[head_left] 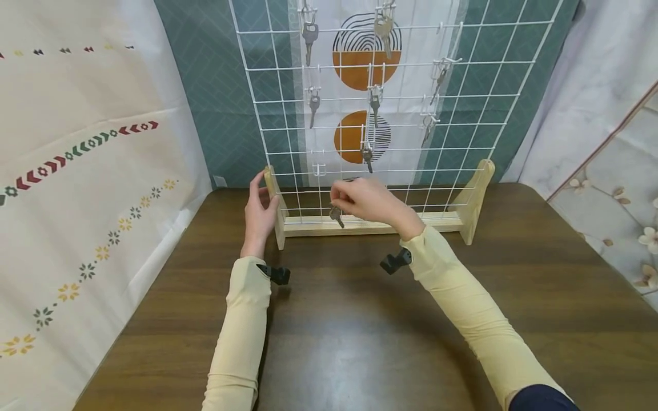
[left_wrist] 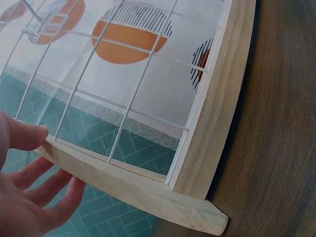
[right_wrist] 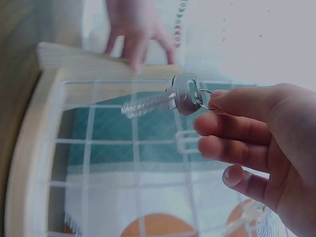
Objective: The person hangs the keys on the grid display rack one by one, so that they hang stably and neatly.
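Observation:
By its ring (right_wrist: pixel 205 107), a silver key (right_wrist: pixel 185 94) hangs from my right hand (head_left: pixel 367 200), pinched between thumb and fingers. In the head view this key (head_left: pixel 336 216) dangles before the lower part of a white wire grid (head_left: pixel 437 151). The grid stands upright in a pale wooden base (head_left: pixel 354 227). My left hand (head_left: pixel 259 217) grips the base's left end post (left_wrist: pixel 123 187), thumb on one side and fingers on the other. A white hook (head_left: pixel 319 169) with no key on it sits on the grid, up and left of my right hand.
Several keys hang on hooks higher up, among them a key (head_left: pixel 311 35) at upper left, a key (head_left: pixel 367 155) low in the middle and a key (head_left: pixel 428 128) at right. A brown table (head_left: pixel 339 331) lies beneath. Patterned cloth (head_left: pixel 92 171) hangs at left.

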A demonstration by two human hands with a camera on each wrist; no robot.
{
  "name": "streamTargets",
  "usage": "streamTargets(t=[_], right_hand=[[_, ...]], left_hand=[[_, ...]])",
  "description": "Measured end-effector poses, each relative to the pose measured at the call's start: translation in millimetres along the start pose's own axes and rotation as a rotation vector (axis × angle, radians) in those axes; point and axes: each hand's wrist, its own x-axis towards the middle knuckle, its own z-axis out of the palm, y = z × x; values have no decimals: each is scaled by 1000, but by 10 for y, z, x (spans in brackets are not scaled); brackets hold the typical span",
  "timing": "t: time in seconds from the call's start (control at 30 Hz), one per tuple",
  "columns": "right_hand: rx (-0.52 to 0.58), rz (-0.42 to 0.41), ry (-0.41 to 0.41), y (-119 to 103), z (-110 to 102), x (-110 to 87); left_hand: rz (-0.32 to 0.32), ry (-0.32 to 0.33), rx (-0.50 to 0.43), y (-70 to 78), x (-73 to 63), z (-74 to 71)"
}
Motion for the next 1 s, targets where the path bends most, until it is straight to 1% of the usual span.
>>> streamTargets(t=[0.1,0.23,0.37,0.57,0.73,1.0], right_hand=[[29,-5,31,-46,-62,170],[80,53,94,-86,-65,340],[99,122,142,-87,-20,431],[112,186,157,-54,57,444],[134,216,183,-31,38,437],[201,204,246,-28,-27,381]], left_hand=[[7,10,-5,-1,3,-5],[3,6,-8,-9,-13,2],[-14,-2,-12,-32,-44,25],[-13,2,-15,-62,-69,39],[-1,2,-22,-43,-42,22],[12,-5,-19,-7,-27,10]])
